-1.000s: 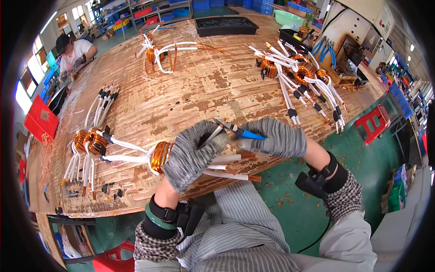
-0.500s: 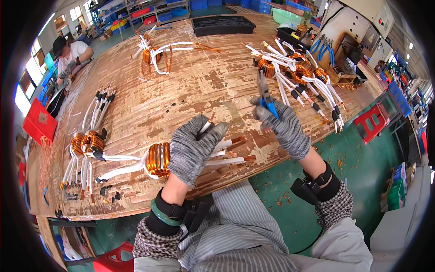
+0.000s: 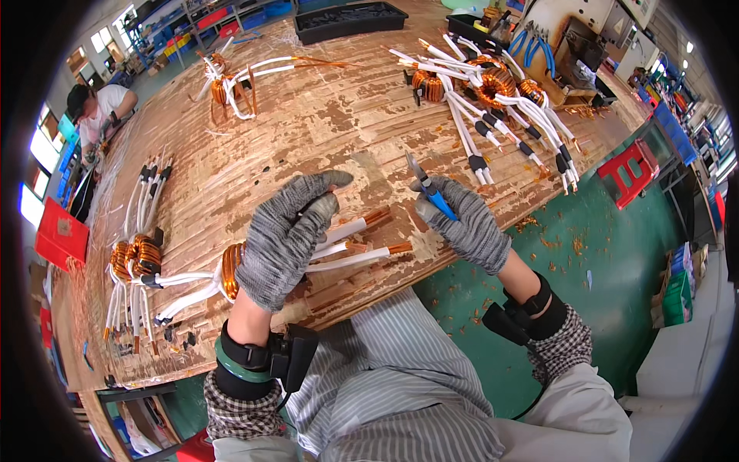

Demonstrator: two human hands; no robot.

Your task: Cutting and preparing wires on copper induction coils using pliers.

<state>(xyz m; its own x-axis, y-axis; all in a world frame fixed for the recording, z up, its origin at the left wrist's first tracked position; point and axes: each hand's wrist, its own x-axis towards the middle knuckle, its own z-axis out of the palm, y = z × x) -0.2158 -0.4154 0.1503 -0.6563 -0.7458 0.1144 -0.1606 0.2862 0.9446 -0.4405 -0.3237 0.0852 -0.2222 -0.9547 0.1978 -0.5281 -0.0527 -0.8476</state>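
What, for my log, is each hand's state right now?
Left hand: partly curled; cannot tell if holding anything.
Right hand: closed around blue-handled pliers.

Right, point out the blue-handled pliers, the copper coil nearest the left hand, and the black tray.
Blue-handled pliers (image 3: 439, 200): head view, on the blue handle.
Copper coil (image 3: 230, 271): head view, on its visible windings.
Black tray (image 3: 351, 31): head view, on its near wall.

Past the right edge of the bench (image 3: 296, 158), green floor (image 3: 608, 308), red stool (image 3: 645, 158) — past its left, windows (image 3: 31, 202); far-left corner, shelves (image 3: 202, 28).
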